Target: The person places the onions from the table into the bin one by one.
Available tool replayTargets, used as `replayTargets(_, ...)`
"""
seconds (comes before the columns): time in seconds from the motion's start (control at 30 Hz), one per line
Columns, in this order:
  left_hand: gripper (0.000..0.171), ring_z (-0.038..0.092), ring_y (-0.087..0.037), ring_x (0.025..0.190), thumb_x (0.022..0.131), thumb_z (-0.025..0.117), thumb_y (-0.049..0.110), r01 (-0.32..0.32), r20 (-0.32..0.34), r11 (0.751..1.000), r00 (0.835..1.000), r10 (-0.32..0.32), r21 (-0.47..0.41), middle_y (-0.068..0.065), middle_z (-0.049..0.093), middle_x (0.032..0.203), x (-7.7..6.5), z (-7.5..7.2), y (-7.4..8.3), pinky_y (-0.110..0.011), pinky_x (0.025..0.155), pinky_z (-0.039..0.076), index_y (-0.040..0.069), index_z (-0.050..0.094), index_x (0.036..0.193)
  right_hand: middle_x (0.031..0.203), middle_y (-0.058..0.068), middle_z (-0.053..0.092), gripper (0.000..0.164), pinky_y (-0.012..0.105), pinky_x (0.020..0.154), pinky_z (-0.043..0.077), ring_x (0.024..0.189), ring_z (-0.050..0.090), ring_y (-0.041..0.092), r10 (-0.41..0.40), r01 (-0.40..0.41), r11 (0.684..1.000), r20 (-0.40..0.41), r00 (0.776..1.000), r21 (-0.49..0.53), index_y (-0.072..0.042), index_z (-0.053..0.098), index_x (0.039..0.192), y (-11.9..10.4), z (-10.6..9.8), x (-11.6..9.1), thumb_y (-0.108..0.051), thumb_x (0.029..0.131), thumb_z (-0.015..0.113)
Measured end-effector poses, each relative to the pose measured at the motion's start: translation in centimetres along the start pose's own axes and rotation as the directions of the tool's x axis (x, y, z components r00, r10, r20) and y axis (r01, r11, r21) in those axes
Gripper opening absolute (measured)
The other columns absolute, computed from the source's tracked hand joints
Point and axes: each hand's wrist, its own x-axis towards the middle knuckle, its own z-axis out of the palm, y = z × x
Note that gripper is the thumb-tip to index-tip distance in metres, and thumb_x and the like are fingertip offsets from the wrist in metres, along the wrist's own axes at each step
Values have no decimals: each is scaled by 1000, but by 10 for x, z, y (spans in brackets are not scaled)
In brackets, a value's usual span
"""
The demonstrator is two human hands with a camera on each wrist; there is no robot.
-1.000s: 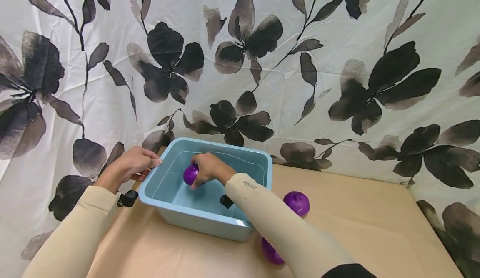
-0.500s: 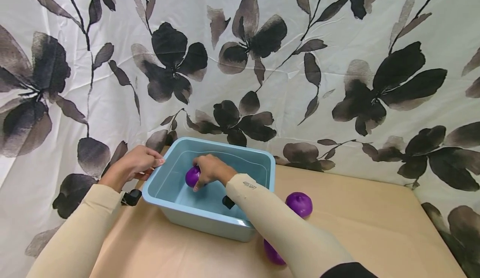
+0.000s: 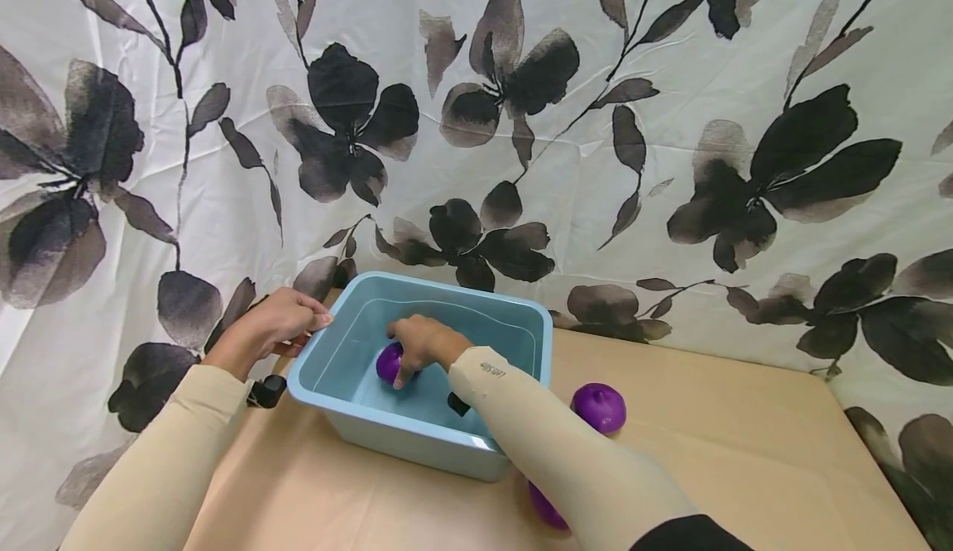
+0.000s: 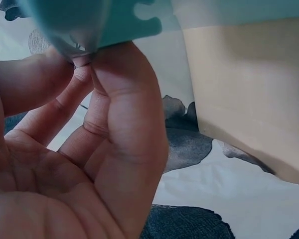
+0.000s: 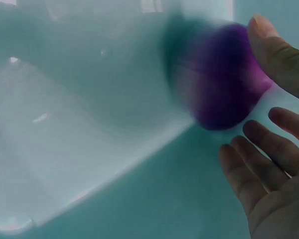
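Note:
A light blue plastic tub (image 3: 417, 433) stands on the table. My left hand (image 3: 277, 324) pinches its left rim between thumb and fingers; the left wrist view shows the thumb and forefinger meeting at the rim (image 4: 79, 30). Inside the tub is a glossy purple onion (image 3: 389, 364), towards the left end. My right hand (image 3: 426, 344) reaches in over it. In the right wrist view the fingers (image 5: 261, 159) are spread and stand off the blurred onion (image 5: 224, 79), while the thumb overlaps its edge.
Another purple onion (image 3: 599, 408) lies on the tan table (image 3: 715, 443) to the right of the tub. A further onion (image 3: 547, 508) is partly hidden under my right forearm. A floral curtain (image 3: 581, 203) hangs behind the table.
My right hand has lowered with the onion inside the tub, and its fingers have loosened away from the onion. My left hand keeps its pinch on the rim. The head view has shifted slightly.

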Motion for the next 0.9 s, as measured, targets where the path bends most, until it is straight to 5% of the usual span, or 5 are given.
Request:
replayTargets(0.2,34,67,-16,71,107,58,18,-15,7,1000,1000,14,10,-7,68,92,-1,4,1,-31,64,58,-3,65,133,148,8,61,78,42,112,52,138,59,25,-12,12,1000,-1,1000,3,-15,56,150,4,-12,-9,-35,82,91)
replayTargets(0.47,37,66,-16,71,106,57,18,-16,-7,1000,1000,16,19,-7,67,91,-2,1,1,-31,64,58,-4,63,135,148,13,62,72,44,115,49,138,58,29,-125,128,982,-30,992,141,-10,57,148,12,-56,-39,-33,86,86)
replayTargets(0.67,39,66,-16,71,107,58,20,1,-14,1000,1000,0,13,-5,68,89,-3,1,3,-31,64,57,-4,61,138,142,11,67,69,40,107,55,132,64,30,-204,222,926,-91,975,306,-9,60,144,35,-73,-76,-32,85,88)
replayTargets(0.9,39,64,-16,69,107,58,19,6,-2,1000,1000,-6,15,-3,67,85,-6,4,2,-31,64,56,-5,61,137,140,14,66,65,41,106,56,127,66,27,-247,290,838,-153,957,463,-5,59,143,60,-74,-143,-21,86,87)
